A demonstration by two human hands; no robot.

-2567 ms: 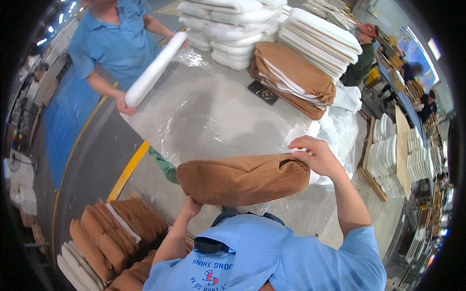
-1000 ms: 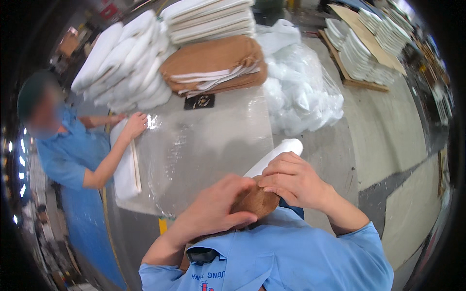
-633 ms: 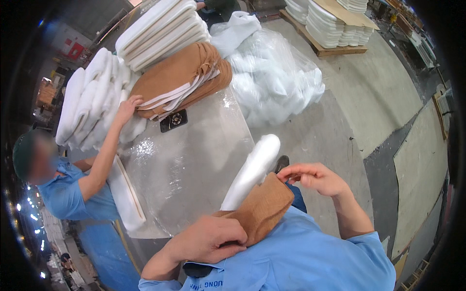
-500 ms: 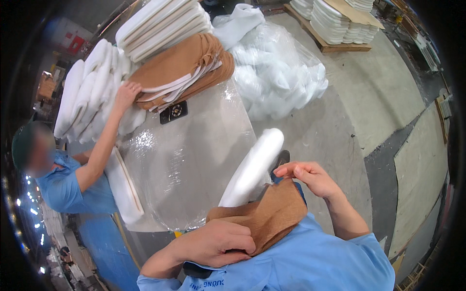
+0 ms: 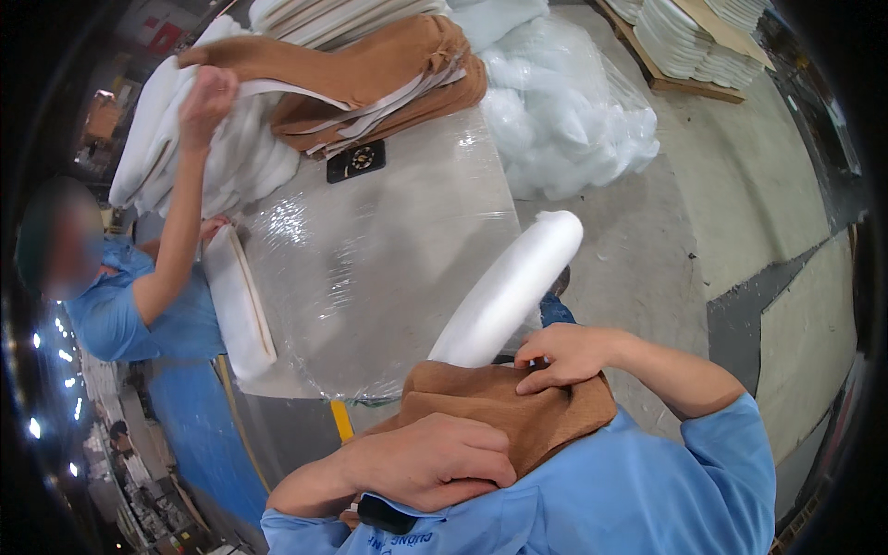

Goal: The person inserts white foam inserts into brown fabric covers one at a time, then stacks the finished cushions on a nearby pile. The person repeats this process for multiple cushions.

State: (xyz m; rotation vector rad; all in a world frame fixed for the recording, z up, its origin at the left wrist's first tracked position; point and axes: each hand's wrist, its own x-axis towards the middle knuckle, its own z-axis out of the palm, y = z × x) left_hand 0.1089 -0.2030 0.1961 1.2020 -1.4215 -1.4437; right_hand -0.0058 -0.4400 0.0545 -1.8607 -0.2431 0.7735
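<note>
A brown fabric cover (image 5: 481, 398) lies bunched against my body. My left hand (image 5: 430, 458) is closed on its near side, fingers curled into the cloth. At the cover's upper right edge, my right hand (image 5: 573, 356) grips the fabric with bent fingers and thumb. A long white padding piece (image 5: 513, 287) with a rounded end sticks out beyond the cover, slanting away to the right over the table's edge. Its near end is hidden behind the cloth, so I cannot tell whether it sits inside.
A wrapped table (image 5: 370, 277) spreads ahead, bearing a brown cover stack (image 5: 416, 65), a dark phone-like device (image 5: 356, 162) and a flat white pad (image 5: 239, 305). At left, a co-worker (image 5: 157, 314) lifts a brown cover. Bagged white padding (image 5: 564, 120) stands beyond; a loaded pallet (image 5: 684, 79) is far right.
My right hand has come down and left from open fingers above the cloth to a hold on its edge. The co-worker has raised a brown cover from the stack. The view has shifted.
</note>
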